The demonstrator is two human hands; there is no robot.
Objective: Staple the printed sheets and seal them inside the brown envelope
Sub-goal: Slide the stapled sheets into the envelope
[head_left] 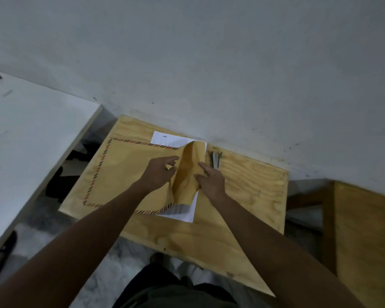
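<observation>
Both hands meet at the brown envelope's (pixel 129 172) raised flap, the left hand (pixel 159 172) pinching its left edge, the right hand (pixel 210 180) open-fingered against its right, while the envelope's body stretches leftward beyond the left hand over the printed sheets (pixel 182 213) on the desk (pixel 254 190).

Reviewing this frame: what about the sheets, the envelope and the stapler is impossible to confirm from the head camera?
- Printed sheets: mostly covered by the brown envelope; text blurred. One dark mark near a far corner may be a staple; too small to tell.
- Envelope flap: raised between the left hand and right hand; any adhesive strip is not visible.
- Metal object beside the flap: dim and small, so stapler or loose staples cannot be told.
</observation>
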